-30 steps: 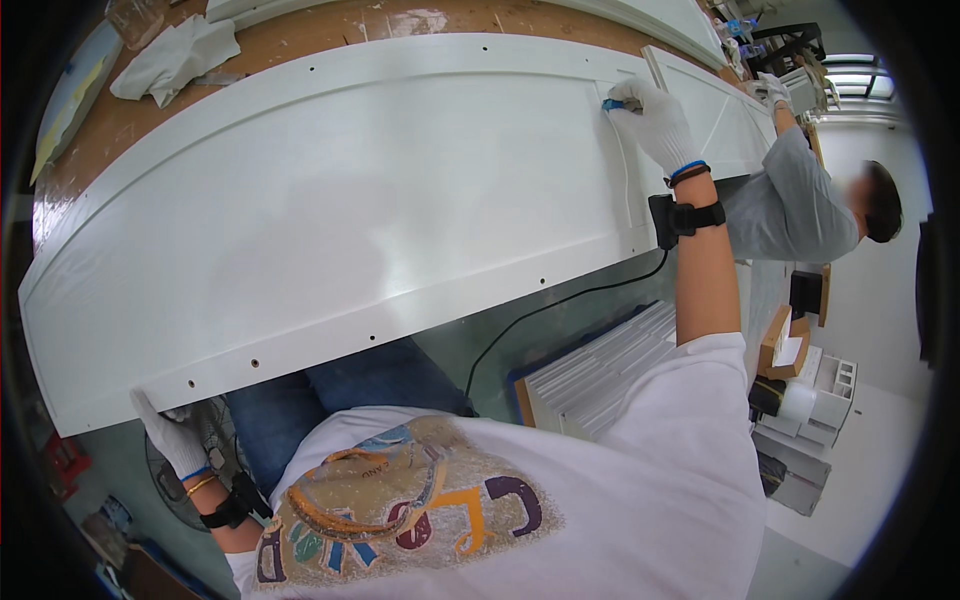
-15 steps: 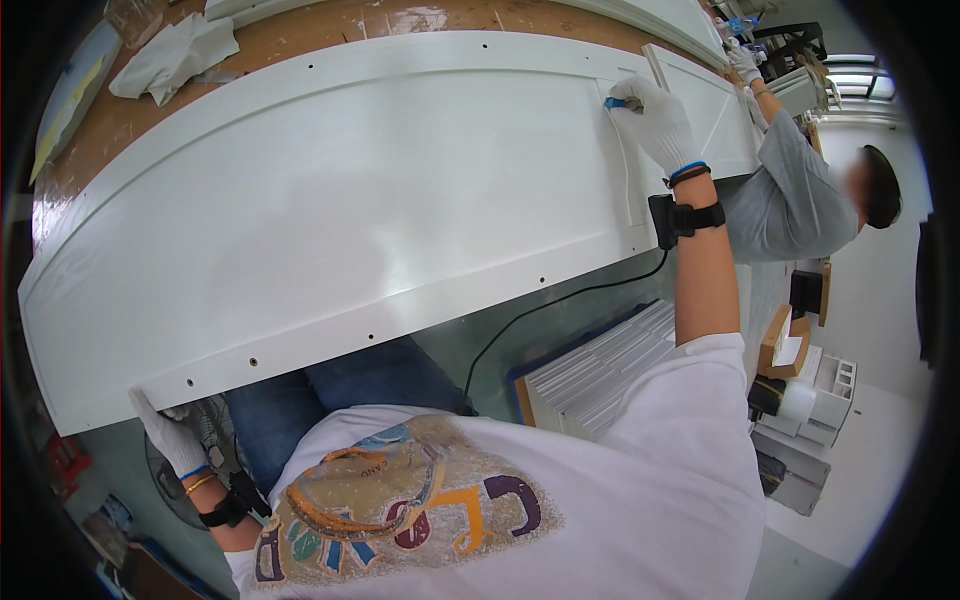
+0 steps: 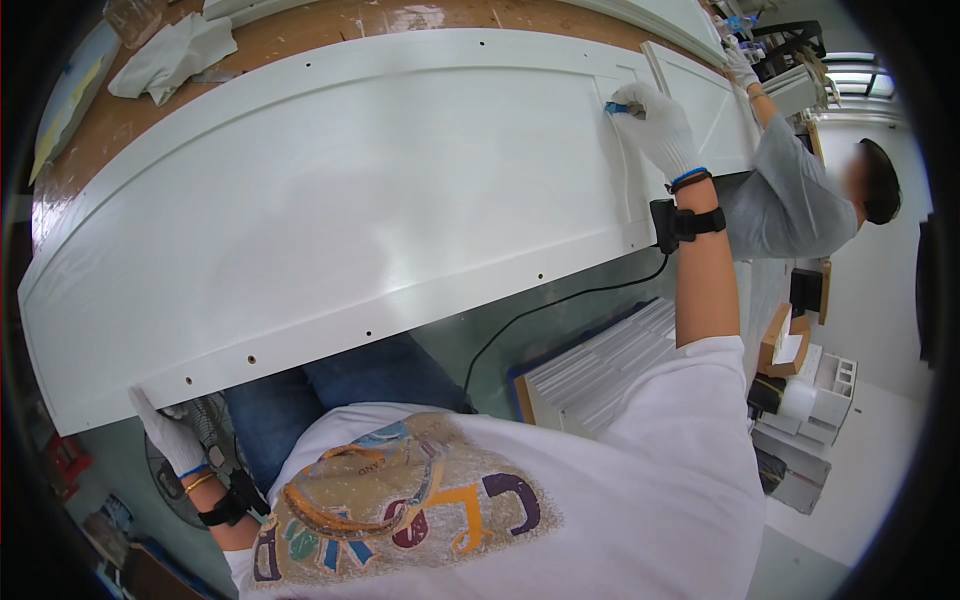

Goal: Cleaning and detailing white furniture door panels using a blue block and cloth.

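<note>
A long white panel point(image 3: 300, 200) with a raised border and small holes along its edges lies across in front of me. My right hand point(image 3: 655, 125), in a white knit glove, is closed in a pinch on a small blue piece point(image 3: 618, 107). That piece touches the panel by an inner moulding line towards its right end; its exact kind is hidden by my fingers. At the near left edge of the panel, my gloved left hand point(image 3: 172, 437) grips the rim, with some fingers hidden below it.
A crumpled white cloth point(image 3: 175, 60) lies on the brown table point(image 3: 350, 22) beyond the panel. To the right, a person in a grey shirt point(image 3: 790, 190) works at another white panel point(image 3: 710, 110). A black cable point(image 3: 530, 303) hangs from my right wrist strap, near stacked white strips point(image 3: 600, 350).
My right hand has slid very slightly towards me along the moulding with the blue piece. The left hand stays at the panel's edge.
</note>
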Action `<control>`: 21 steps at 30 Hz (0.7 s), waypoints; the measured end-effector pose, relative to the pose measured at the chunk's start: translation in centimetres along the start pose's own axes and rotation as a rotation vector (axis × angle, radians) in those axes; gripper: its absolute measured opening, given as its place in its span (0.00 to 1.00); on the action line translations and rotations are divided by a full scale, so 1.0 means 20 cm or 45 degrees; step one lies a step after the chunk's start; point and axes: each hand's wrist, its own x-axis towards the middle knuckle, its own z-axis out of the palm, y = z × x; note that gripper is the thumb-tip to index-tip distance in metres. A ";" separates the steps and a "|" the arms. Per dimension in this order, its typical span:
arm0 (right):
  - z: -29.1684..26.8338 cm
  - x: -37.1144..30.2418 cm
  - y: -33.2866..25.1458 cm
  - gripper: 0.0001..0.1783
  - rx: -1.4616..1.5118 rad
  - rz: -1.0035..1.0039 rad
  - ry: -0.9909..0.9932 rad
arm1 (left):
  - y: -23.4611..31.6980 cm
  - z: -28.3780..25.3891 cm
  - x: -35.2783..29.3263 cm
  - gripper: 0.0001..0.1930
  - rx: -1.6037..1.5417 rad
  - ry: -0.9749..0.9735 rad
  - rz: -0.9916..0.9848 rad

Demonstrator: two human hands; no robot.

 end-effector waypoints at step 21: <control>-0.08 -0.14 -0.03 0.12 -0.014 0.108 -0.140 | -0.02 -0.03 0.01 0.13 -0.068 -0.049 -0.032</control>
